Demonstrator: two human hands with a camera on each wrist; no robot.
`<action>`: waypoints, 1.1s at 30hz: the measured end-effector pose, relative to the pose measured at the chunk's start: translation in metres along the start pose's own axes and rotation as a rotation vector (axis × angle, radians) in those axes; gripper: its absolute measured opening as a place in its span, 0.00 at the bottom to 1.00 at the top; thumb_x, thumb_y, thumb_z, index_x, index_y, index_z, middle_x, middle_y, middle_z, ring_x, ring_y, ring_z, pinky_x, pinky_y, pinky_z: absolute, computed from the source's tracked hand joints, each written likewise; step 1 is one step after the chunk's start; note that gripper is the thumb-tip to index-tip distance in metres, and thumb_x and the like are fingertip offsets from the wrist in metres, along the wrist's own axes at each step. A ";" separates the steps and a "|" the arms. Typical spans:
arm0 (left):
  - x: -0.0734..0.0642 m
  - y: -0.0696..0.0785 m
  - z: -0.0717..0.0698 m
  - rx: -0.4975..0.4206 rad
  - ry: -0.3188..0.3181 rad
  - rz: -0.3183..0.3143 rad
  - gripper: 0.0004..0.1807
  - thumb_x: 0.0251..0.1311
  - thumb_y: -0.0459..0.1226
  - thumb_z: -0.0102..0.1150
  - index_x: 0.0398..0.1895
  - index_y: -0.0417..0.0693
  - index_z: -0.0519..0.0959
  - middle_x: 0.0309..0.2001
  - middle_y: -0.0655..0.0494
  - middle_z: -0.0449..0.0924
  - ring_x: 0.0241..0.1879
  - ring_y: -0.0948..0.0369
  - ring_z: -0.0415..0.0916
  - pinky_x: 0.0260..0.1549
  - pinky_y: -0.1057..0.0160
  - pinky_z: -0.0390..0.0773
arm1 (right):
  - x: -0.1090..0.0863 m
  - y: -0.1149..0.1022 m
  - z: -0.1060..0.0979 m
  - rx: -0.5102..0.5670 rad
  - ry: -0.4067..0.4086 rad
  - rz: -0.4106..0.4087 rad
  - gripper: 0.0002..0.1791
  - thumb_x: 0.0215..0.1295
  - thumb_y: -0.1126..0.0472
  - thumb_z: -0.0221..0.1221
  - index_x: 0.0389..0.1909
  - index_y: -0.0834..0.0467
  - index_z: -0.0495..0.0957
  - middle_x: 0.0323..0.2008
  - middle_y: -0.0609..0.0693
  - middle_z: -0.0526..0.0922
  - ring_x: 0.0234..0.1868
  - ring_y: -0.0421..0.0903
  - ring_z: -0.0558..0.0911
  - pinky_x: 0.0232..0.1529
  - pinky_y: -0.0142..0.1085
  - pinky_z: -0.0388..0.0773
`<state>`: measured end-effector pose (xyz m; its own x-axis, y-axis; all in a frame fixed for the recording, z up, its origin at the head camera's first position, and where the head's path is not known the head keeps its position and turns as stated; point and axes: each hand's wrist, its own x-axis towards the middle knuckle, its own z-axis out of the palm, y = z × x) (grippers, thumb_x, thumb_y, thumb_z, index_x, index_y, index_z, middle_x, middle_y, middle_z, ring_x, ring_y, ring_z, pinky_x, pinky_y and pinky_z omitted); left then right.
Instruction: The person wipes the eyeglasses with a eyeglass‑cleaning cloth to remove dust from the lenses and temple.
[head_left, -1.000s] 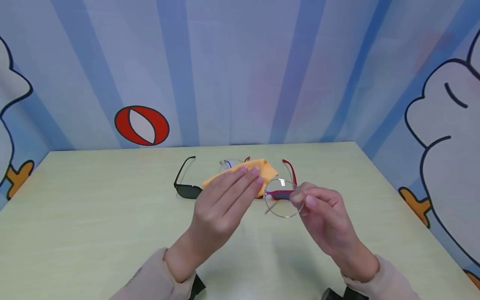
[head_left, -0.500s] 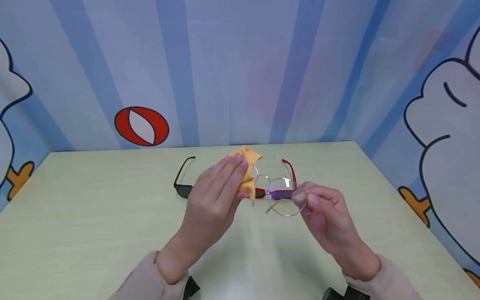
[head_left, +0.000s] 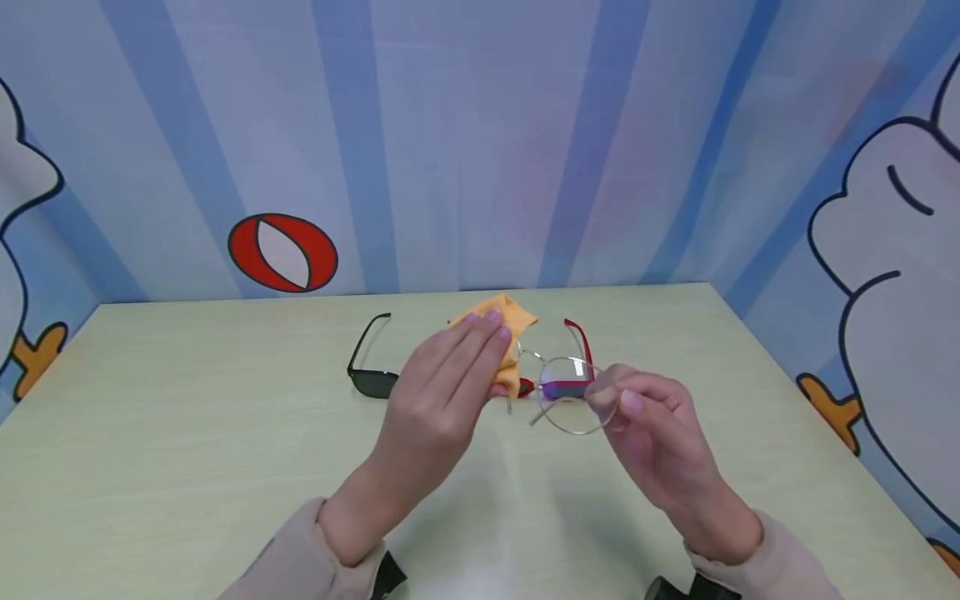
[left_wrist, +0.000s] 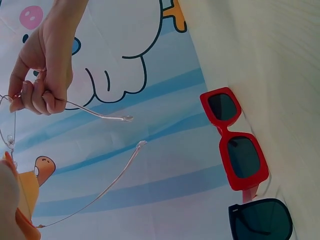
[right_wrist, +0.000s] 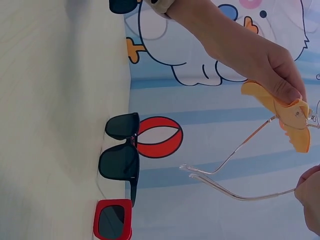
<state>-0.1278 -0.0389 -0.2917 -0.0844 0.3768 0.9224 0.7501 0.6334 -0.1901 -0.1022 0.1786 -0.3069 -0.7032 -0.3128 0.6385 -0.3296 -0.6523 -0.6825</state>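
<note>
In the head view my left hand (head_left: 438, 400) holds a yellow-orange cloth (head_left: 519, 321) around one lens of thin metal-framed round glasses (head_left: 562, 427). Its thumb presses the cloth against that lens in the right wrist view, where the cloth (right_wrist: 295, 117) hides most of the lens. My right hand (head_left: 660, 433) pinches the glasses at the other side, by the outer edge of the bare lens. Both unfolded temples (right_wrist: 240, 197) point away from me, towards the backdrop. The glasses are held in the air above the table.
Behind the hands, black sunglasses (head_left: 373, 383) and red-framed sunglasses (left_wrist: 245, 155) stand on the pale table (head_left: 187, 433), side by side. A blue striped cartoon backdrop (head_left: 465, 150) rises at the table's far edge and sides.
My left hand first shifted left with the cloth, which came to wrap the lens, then slid slightly right. The right hand and glasses moved very little.
</note>
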 end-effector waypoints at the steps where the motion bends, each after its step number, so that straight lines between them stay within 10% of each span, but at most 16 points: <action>1: 0.000 0.001 0.000 0.003 0.001 0.006 0.17 0.67 0.38 0.49 0.48 0.33 0.78 0.49 0.43 0.79 0.51 0.52 0.76 0.52 0.57 0.74 | 0.000 0.000 0.000 0.000 0.001 -0.001 0.21 0.66 0.76 0.39 0.42 0.66 0.82 0.37 0.51 0.81 0.40 0.43 0.72 0.48 0.33 0.69; 7: 0.003 0.005 0.001 -0.001 0.003 0.039 0.14 0.57 0.27 0.59 0.48 0.34 0.79 0.49 0.43 0.79 0.52 0.53 0.76 0.54 0.58 0.73 | 0.000 -0.002 0.001 -0.014 0.029 0.009 0.22 0.67 0.75 0.38 0.41 0.65 0.83 0.35 0.50 0.81 0.40 0.44 0.72 0.49 0.34 0.69; 21: 0.002 0.001 0.001 -0.020 0.287 0.167 0.09 0.57 0.28 0.60 0.41 0.35 0.82 0.42 0.43 0.83 0.44 0.52 0.80 0.45 0.57 0.79 | 0.001 -0.007 0.002 0.022 0.030 -0.025 0.23 0.68 0.74 0.35 0.42 0.66 0.82 0.36 0.52 0.80 0.39 0.46 0.72 0.49 0.36 0.68; 33: -0.012 -0.004 -0.004 -0.009 0.219 -0.029 0.09 0.62 0.29 0.55 0.42 0.33 0.81 0.43 0.43 0.82 0.44 0.51 0.80 0.53 0.55 0.73 | 0.002 -0.008 -0.007 -0.014 -0.017 -0.024 0.22 0.67 0.75 0.37 0.41 0.66 0.82 0.33 0.50 0.80 0.34 0.45 0.69 0.48 0.36 0.67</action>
<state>-0.1268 -0.0485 -0.3008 0.0376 0.2017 0.9787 0.7556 0.6352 -0.1599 -0.1057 0.1883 -0.3027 -0.6843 -0.3089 0.6605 -0.3552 -0.6498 -0.6720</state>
